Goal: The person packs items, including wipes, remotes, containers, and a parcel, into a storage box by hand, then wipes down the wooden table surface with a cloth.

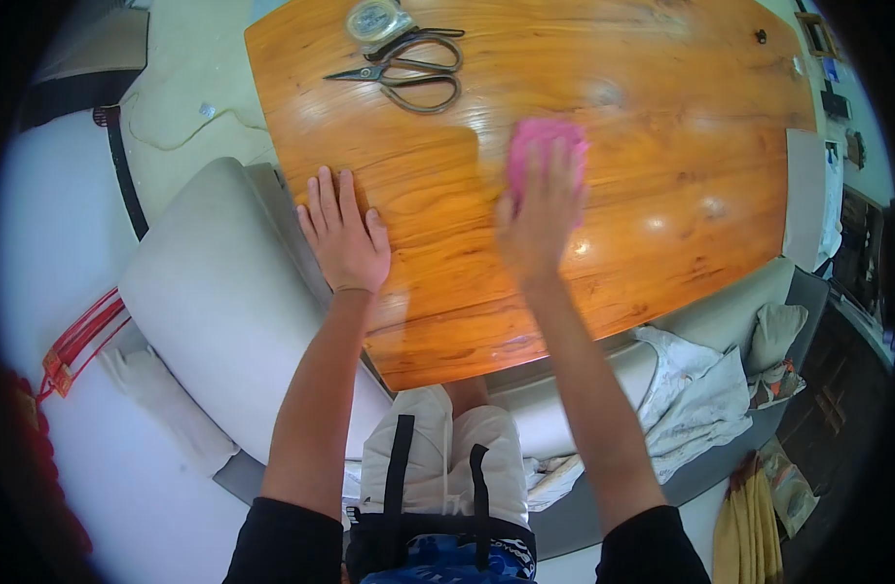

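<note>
A folded pink cloth [548, 139] lies on the wooden table [681, 195], under the fingers of my right hand [542, 214]. That hand is smeared by motion; its fingers stretch forward over the cloth and hold it against the tabletop. My left hand [345, 238] rests flat at the table's left edge, fingers spread, with nothing in it. Beyond it, near the far left of the table, are black-handled scissors [420, 74], their points facing left. A clear round tape measure or similar roll [377, 21] sits just behind them.
A pale sofa [214, 292] wraps round the table's left and near sides. Crumpled white cloth [695, 389] lies on its right seat. A small dark object [761, 37] is at the table's far right corner. Red cords [82, 341] hang at the left.
</note>
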### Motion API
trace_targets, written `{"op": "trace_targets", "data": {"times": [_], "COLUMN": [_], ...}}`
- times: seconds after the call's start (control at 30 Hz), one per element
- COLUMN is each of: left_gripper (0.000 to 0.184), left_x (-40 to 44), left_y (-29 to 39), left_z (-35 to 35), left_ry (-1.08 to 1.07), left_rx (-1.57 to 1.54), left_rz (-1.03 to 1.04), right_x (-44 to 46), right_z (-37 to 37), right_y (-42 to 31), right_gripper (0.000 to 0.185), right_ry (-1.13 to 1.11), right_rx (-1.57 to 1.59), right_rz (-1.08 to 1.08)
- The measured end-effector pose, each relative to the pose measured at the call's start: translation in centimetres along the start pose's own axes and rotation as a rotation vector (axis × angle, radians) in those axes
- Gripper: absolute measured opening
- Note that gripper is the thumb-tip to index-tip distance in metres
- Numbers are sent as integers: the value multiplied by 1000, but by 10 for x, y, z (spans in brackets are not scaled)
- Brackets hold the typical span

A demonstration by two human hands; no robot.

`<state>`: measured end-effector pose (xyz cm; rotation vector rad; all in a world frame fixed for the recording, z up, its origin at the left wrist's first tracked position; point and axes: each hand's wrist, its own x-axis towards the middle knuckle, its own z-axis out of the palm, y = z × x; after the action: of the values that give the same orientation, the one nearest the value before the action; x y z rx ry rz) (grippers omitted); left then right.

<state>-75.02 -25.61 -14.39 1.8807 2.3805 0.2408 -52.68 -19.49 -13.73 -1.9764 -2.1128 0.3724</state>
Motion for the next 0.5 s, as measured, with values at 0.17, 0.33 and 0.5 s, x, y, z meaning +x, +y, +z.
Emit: {"op": "trace_targets", "data": {"times": [0.17,0.33,0.5], "left_gripper": [59,58,57], "left_x": [1,1,-1], "left_y": [1,0,1], "left_z": [0,0,1], "left_ry": [12,24,28], "left_rx": [-13,-1,-3], "left_rz": [6,20,15], "right_x": [-113,-74,-43], "right_z": [-3,-10,-15], "right_y": [-24,56,50], "right_gripper": [70,70,72], "right_ry": [-249,-74,162], "right_rx": [79,145,38], "right_rz": [-349,-269,76]}}
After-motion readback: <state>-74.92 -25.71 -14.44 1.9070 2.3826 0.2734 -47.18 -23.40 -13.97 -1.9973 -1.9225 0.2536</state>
